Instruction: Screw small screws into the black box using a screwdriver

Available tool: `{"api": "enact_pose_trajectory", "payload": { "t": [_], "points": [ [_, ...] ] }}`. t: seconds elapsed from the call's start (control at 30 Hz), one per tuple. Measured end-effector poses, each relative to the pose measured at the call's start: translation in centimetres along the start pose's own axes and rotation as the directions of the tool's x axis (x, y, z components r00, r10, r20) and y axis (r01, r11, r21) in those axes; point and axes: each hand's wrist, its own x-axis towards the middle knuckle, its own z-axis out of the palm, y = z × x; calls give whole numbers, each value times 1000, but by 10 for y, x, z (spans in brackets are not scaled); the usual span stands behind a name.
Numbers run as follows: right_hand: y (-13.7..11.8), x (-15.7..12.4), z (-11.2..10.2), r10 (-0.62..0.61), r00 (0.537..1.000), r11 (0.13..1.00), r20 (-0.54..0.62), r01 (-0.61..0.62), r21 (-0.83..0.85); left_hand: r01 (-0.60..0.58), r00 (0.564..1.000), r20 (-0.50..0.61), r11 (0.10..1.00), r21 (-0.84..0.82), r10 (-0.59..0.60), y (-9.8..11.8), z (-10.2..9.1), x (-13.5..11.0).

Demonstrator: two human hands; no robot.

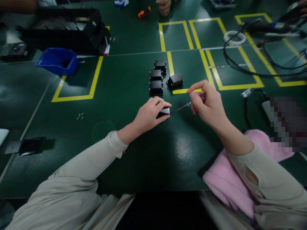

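Note:
My left hand (150, 115) is closed over a small black box (164, 112) and presses it onto the green table (124, 92). A thin screwdriver (185, 105) is pinched in my right hand (208, 105), and its tip touches the side of that box. Beyond my hands stand three black boxes (156, 80) in a column, with one more black box (175, 80) lying askew to their right on a yellow tape line.
A blue bin (57, 60) and a black tray (69, 30) stand at the far left. Small screws (80, 116) lie loose on the left. Black cables (251, 65) and a white tape roll (234, 37) occupy the far right. Another person's hand (164, 7) rests near an orange tool (143, 12).

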Motion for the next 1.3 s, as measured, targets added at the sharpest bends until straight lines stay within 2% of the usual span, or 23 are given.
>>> {"api": "enact_pose_trajectory", "payload": {
  "t": [0.73, 0.93, 1.13, 1.3],
  "points": [
    [2, 1, -1, 12, 1000, 999, -12, -13, -42, 1, 1000, 2, 1000, 10, -1, -1, 1, -1],
    [2, 0, 0, 22, 1000, 999, 11, -22, 23, 11, 1000, 4, 1000, 10, -11, -1, 1, 0],
    [0, 1, -1, 5, 1000, 1000, 1, -5, -16, 15, 1000, 7, 1000, -1, -15, 0, 0, 0],
    [2, 0, -1, 23, 1000, 999, 17, -24, 34, 8, 1000, 8, 1000, -4, -8, -1, 1, 0]
  ]
}}
